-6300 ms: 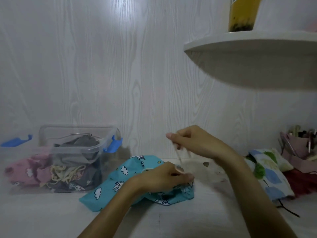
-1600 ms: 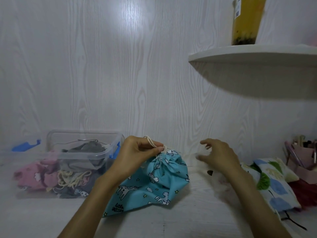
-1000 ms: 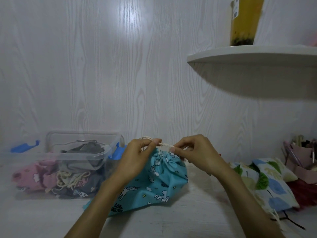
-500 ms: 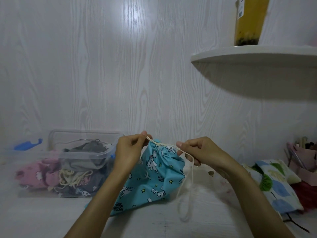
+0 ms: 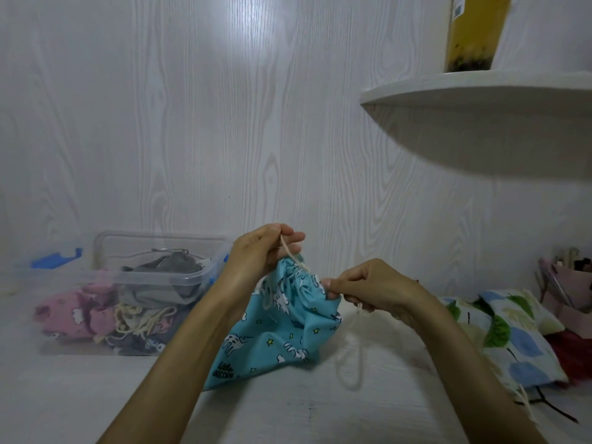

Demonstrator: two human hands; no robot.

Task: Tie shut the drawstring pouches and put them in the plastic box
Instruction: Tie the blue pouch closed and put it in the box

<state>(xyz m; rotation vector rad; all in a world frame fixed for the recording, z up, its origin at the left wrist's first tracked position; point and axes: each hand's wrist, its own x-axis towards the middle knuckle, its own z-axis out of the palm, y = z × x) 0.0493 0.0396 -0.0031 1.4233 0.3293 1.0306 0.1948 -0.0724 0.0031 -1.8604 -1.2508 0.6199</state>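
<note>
A turquoise unicorn-print drawstring pouch (image 5: 278,334) is held up off the white table, its mouth gathered at the top. My left hand (image 5: 259,254) pinches one end of the cream drawstring (image 5: 290,256) above the mouth. My right hand (image 5: 368,291) grips the other cord end at the pouch's right side, with a loose loop hanging below it. The clear plastic box (image 5: 153,274) with blue latches stands at the left and holds pink, grey and dark pouches.
A leaf-and-blue-patch pouch (image 5: 509,341) lies at the right on red cloth. Behind it is a pink holder (image 5: 573,293) with pens. A white shelf (image 5: 474,100) juts out overhead at the right, bearing a yellow drink cup (image 5: 471,33). White table (image 5: 288,408) surface lies in front.
Over the last second both hands took the cord ends. My left hand has lifted its end higher; my right hand has dropped lower to the pouch's right side.
</note>
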